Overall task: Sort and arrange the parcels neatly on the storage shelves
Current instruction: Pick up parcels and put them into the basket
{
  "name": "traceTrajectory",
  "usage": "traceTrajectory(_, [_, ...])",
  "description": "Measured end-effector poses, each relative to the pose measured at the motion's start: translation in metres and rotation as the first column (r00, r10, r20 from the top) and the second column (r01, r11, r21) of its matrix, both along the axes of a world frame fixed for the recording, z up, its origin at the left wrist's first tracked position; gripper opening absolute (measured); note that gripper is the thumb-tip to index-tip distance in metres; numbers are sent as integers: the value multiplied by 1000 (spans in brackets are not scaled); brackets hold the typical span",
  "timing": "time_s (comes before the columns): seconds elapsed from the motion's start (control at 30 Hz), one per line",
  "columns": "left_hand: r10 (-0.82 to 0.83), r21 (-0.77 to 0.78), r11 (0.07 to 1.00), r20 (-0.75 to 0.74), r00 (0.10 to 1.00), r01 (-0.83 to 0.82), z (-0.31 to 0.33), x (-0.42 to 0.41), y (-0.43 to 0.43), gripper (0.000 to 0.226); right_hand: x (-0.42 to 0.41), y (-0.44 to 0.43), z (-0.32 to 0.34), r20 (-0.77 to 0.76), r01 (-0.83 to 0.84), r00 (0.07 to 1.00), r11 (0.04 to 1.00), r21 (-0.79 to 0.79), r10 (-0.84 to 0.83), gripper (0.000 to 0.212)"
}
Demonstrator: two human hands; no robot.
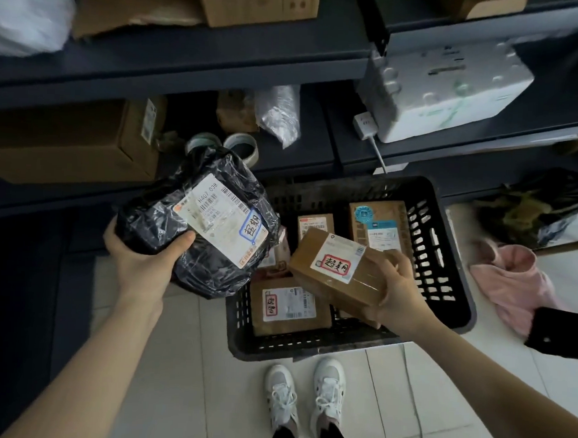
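Left hand (140, 255) grips black bag parcel (198, 221), centre-left, below the shelf edge (174, 78). Right hand (398, 290) clasps brown box (338, 270) above the basket (445, 258), centre frame; bare floor lower centre.

A black plastic-wrapped parcel (195, 221), white label up, lies tilted under the left thumb (177, 243). A brown box (338, 270) with a red-framed label tilts just left of the right fingers (399, 260), which grip its end.
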State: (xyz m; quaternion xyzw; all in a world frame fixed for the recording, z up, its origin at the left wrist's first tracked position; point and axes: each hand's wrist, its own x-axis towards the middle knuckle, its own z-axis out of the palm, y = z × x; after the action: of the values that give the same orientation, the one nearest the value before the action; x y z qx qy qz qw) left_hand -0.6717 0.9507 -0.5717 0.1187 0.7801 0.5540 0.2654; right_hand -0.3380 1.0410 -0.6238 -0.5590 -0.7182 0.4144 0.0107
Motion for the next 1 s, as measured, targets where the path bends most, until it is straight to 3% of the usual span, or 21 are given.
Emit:
traceTrajectory(0.2, [-38, -18, 999, 15, 999, 39, -10, 29, 9, 91, 45, 18, -18, 174, -209, 959, 973, -100, 224, 110])
traceTrajectory(0.4, [-119, -43, 992, 43, 992, 120, -34, 64, 24, 94, 64, 29, -37, 295, -400, 859, 908, -126, 419, 101])
traceTrajectory(0.6, [-155, -76, 984, 56, 986, 159, -55, 86, 40, 96, 98, 41, -60, 501, -384, 777, 918, -101, 380, 99])
traceTrajectory(0.73, [-202, -99, 973, 77, 976, 209, -69, 99, 49, 98, 116, 44, -83, 412, -326, 851, 942, -74, 327, 95])
traceTrajectory(0.8, [-228, -109, 966, 80, 970, 236, -75, 106, 52, 98, 114, 49, -96, 360, -384, 847, 919, -91, 390, 89])
traceTrajectory(0.87, [-251, -129, 957, 83, 965, 260, -80, 111, 53, 98, 111, 53, -108, 407, -416, 803, 898, -142, 436, 83])
traceTrajectory(1.0, [-273, -148, 947, 94, 957, 285, -86, 113, 55, 100, 110, 43, -102, 519, -262, 804, 956, -130, 291, 75])
